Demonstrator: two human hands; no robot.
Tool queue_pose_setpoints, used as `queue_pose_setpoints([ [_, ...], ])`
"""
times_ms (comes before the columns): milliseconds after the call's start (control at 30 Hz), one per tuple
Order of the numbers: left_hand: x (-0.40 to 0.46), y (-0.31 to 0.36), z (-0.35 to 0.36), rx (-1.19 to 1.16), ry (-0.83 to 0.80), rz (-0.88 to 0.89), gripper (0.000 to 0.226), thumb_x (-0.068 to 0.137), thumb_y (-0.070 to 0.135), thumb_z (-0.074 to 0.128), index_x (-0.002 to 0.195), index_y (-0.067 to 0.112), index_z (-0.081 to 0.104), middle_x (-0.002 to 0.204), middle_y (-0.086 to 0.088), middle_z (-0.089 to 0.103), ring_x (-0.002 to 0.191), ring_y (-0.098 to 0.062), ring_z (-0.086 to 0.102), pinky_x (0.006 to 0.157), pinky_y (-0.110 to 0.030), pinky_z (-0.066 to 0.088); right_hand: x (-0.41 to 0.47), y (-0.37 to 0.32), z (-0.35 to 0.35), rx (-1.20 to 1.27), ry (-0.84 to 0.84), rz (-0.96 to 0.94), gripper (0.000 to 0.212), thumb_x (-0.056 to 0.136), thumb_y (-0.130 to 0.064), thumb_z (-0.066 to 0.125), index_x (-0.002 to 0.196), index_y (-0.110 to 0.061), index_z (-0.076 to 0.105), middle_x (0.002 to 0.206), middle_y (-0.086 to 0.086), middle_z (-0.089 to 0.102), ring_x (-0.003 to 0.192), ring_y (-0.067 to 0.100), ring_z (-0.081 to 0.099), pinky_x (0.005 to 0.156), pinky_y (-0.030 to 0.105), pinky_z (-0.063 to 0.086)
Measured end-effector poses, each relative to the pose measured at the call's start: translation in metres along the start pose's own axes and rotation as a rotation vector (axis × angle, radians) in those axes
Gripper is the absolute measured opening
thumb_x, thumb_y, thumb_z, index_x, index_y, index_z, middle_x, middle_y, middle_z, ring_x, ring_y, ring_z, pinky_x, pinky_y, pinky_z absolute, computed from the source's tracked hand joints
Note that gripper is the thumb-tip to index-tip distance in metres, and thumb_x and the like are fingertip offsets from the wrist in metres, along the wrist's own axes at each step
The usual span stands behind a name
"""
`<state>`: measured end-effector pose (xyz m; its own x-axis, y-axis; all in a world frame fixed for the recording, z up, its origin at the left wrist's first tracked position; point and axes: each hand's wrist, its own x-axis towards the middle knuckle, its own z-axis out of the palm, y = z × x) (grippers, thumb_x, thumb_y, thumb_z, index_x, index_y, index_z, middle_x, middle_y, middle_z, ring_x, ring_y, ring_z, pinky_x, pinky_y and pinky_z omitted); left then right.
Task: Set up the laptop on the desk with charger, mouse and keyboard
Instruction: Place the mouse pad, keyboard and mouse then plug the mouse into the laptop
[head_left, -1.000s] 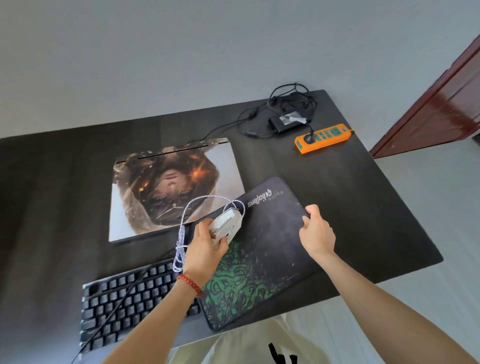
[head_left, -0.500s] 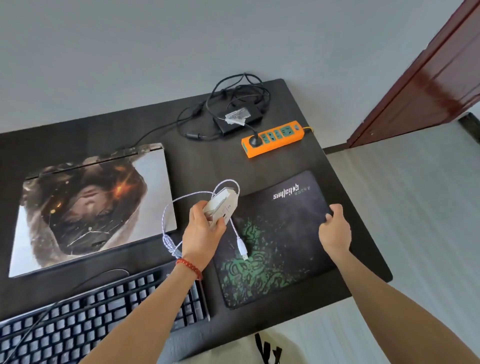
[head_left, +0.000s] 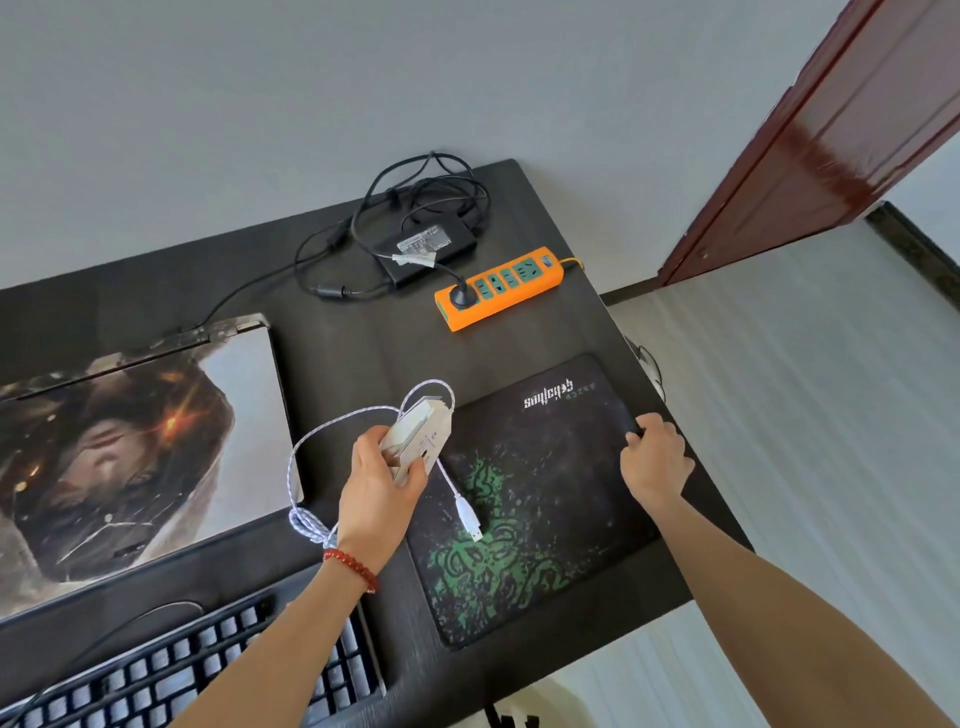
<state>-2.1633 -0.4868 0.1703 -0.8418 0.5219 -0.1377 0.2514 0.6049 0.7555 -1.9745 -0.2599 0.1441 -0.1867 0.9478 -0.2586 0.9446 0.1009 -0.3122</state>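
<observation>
Charger (head_left: 434, 244) plugged in upper centre, laptop (head_left: 140, 447) shut; left hand (head_left: 376, 488) clasps the mouse (head_left: 418, 439), right hand (head_left: 654, 460) pinches the mousepad (head_left: 535, 499) edge.

Grey wall (head_left: 260, 104), dark-red door (head_left: 831, 130), pale floor (head_left: 805, 389)

I see bare desk (head_left: 358, 364) ahead of my left hand (head_left: 375, 488) (charger (head_left: 431, 247) and strip (head_left: 498, 288) crowd farther back).
</observation>
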Motion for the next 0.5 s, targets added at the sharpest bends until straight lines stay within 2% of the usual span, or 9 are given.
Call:
queue_pose_setpoints([
  [100,0.0,0.002,0.003,-0.017,-0.018,-0.001,0.041,0.082,0.021,0.061,0.116,0.018,0.038,0.108,0.002,0.05,0.08,-0.01,0.051,0.062,-0.024,0.04,-0.002,-0.005,-0.004,-0.056,0.011,0.05,0.035,0.09,-0.016,0.053,0.124,-0.011,0.043,0.127,0.017,0.048,0.12,0.034,0.041,0.095,0.052,0.035],
  [167,-0.002,0.007,0.005,-0.036,-0.032,-0.005,0.041,0.083,0.022,0.061,0.117,0.017,0.038,0.109,0.003,0.048,0.081,-0.008,0.051,0.06,-0.02,0.039,-0.01,-0.013,-0.008,-0.086,0.063,0.008,0.043,0.089,-0.02,0.056,0.128,-0.013,0.04,0.132,0.017,0.042,0.123,0.034,0.039,0.097,0.053,0.035],
  [233,-0.004,0.012,0.007,-0.065,-0.046,-0.004,0.043,0.083,0.021,0.06,0.12,0.016,0.038,0.113,0.001,0.047,0.085,-0.011,0.052,0.068,-0.023,0.041,-0.024,-0.03,-0.01,0.062,0.095,-0.15,0.036,0.088,-0.02,0.056,0.123,-0.012,0.048,0.126,0.015,0.048,0.113,0.03,0.049,0.095,0.048,0.041],
  [267,-0.007,0.015,0.008,-0.066,-0.051,0.02,0.044,0.084,0.019,0.06,0.122,0.014,0.037,0.115,-0.002,0.046,0.088,-0.012,0.051,0.073,-0.024,0.041,-0.033,-0.043,-0.01,0.239,0.038,-0.208,0.03,0.089,-0.019,0.055,0.118,-0.01,0.054,0.117,0.014,0.054,0.102,0.025,0.055,0.092,0.044,0.045],
  [300,-0.009,0.018,0.009,-0.054,-0.059,0.063,0.046,0.085,0.017,0.06,0.124,0.011,0.037,0.117,-0.005,0.045,0.092,-0.013,0.05,0.077,-0.024,0.04,-0.044,-0.058,-0.011,0.445,-0.101,-0.195,0.027,0.091,-0.021,0.053,0.114,-0.008,0.058,0.107,0.011,0.061,0.091,0.02,0.06,0.088,0.039,0.048],
  [333,-0.012,0.021,0.011,-0.034,-0.071,0.118,0.047,0.085,0.015,0.06,0.125,0.008,0.037,0.119,-0.008,0.044,0.096,-0.016,0.049,0.081,-0.024,0.04,-0.058,-0.075,-0.014,0.638,-0.307,-0.127,0.027,0.092,-0.026,0.051,0.111,-0.009,0.06,0.099,0.007,0.066,0.085,0.017,0.062,0.084,0.036,0.05],
  [400,-0.017,0.026,0.014,0.015,-0.111,0.23,0.049,0.083,0.011,0.064,0.125,0.004,0.04,0.121,-0.012,0.045,0.107,-0.021,0.047,0.087,-0.022,0.038,-0.077,-0.1,-0.016,0.863,-0.723,0.016,0.032,0.092,-0.041,0.047,0.107,-0.017,0.061,0.096,0.002,0.069,0.089,0.018,0.066,0.08,0.035,0.054],
  [433,-0.021,0.026,0.014,0.031,-0.142,0.278,0.051,0.081,0.011,0.066,0.125,0.004,0.042,0.122,-0.012,0.045,0.111,-0.022,0.045,0.09,-0.023,0.037,-0.081,-0.108,-0.015,0.918,-0.851,0.046,0.034,0.09,-0.047,0.047,0.106,-0.021,0.062,0.096,0.001,0.07,0.09,0.02,0.067,0.079,0.036,0.055],
  [500,-0.028,0.024,0.011,0.021,-0.244,0.345,0.059,0.077,0.015,0.072,0.128,0.008,0.042,0.127,-0.008,0.045,0.117,-0.018,0.042,0.097,-0.024,0.036,-0.083,-0.116,-0.014,1.004,-0.922,0.074,0.036,0.087,-0.05,0.051,0.104,-0.02,0.06,0.092,0.002,0.069,0.084,0.022,0.067,0.073,0.036,0.055],
])
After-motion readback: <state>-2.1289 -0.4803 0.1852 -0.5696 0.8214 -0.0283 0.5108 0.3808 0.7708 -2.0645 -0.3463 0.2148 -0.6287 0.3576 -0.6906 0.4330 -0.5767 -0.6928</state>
